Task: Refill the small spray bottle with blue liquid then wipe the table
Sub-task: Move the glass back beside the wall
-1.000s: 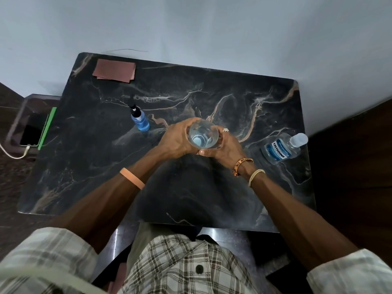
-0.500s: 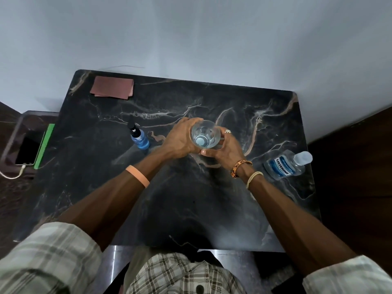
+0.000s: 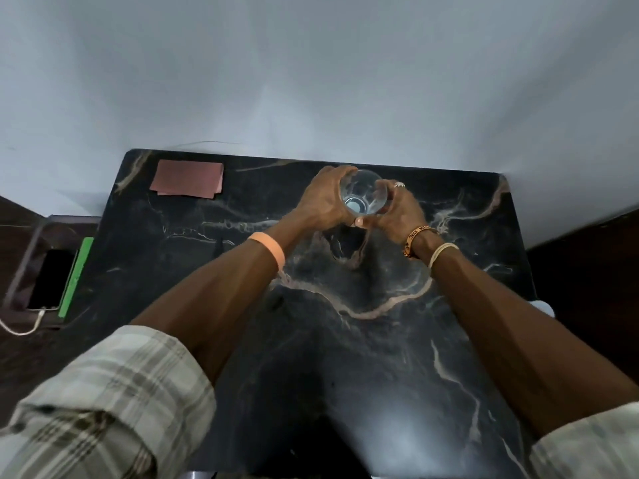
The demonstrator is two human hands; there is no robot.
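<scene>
- Toward the far edge of the dark marbled table point(image 3: 380, 340), both hands are closing around a clear glass point(image 3: 361, 190), seen from above through its mouth.
- The left hand point(image 3: 323, 202) is gripping the glass from the left, its fingers curling over the far side of the rim.
- The right hand point(image 3: 397, 212) is holding the glass from the right, with its fingers wrapping the wall and a thumb tip showing at the near side, just under the base.
- A small pool of pale blue liquid point(image 3: 356, 204) is sitting at the bottom of the glass; whether the glass is resting on the table or hanging just above it cannot be told.
- A brown cloth point(image 3: 188, 179) is lying flat at the far left corner of the table, well apart from the hands.
- An orange wristband point(image 3: 269, 248) is circling the left wrist, and a beaded bracelet point(image 3: 416, 238) is sitting on the right wrist beside a pale band.
- Checked sleeves point(image 3: 103, 402) are covering both upper arms at the near edge of the view.
- Left of the table, a dark phone point(image 3: 52, 278) is lying on a low stand beside a green strip point(image 3: 76, 276), with a white cable point(image 3: 20, 328) running from its near end.
</scene>
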